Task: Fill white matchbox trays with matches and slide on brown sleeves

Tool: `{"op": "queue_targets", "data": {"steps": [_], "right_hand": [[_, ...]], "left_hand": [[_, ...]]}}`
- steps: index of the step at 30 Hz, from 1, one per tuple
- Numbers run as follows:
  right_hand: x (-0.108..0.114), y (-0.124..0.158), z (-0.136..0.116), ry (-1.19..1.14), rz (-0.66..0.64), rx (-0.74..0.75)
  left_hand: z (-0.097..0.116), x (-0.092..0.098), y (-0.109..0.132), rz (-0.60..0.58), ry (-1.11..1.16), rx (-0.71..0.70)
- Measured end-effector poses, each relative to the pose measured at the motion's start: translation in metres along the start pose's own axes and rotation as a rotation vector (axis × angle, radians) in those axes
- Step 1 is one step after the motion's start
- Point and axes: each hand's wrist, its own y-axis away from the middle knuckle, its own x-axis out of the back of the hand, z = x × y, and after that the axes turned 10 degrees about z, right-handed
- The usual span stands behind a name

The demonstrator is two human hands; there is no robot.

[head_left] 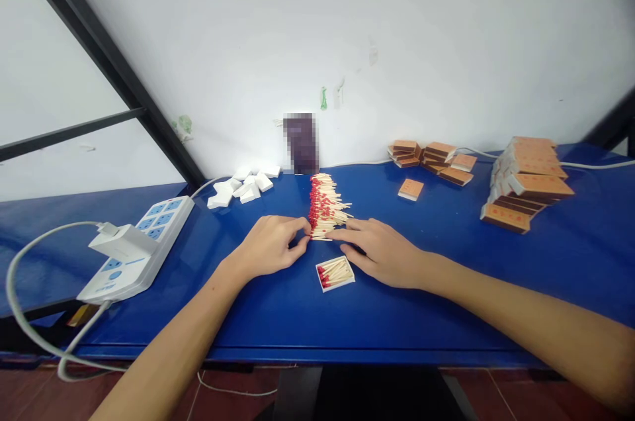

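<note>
A long pile of loose matches (325, 206) lies on the blue table, red heads to the left and bare sticks to the right. At its near left corner, my left hand (275, 243) has thumb and index fingertip closed on match heads at the pile's edge. Across from it, my right hand (380, 250) rests on the stick side, its index finger stretched out touching the nearest matches and its thumb apart. Just below the hands sits a white matchbox tray (350, 281), partly filled with matches, heads to the left.
Empty white trays (223, 194) are heaped at the back left. Orange-brown matchbox sleeves (439, 153) lie at the back right, and a taller stack of sleeves (538, 169) stands farther right. A power strip (171, 221) with a plugged-in charger (126, 242) and cables occupies the left side.
</note>
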Motion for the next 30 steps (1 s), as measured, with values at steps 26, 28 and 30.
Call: {"op": "queue_targets", "data": {"steps": [26, 28, 30], "right_hand": [[-0.0022, 0.0003, 0.0032, -0.024, 0.010, 0.013], [-0.0015, 0.0002, 0.0027, -0.026, 0.007, 0.013], [-0.0012, -0.0001, 0.0022, -0.029, 0.011, 0.017]], "left_hand": [[0.0002, -0.0027, 0.0004, -0.045, -0.024, -0.057], [0.0010, -0.0024, 0.0002, -0.041, -0.019, -0.061], [0.0018, -0.0019, 0.0001, -0.035, -0.008, -0.056]]}}
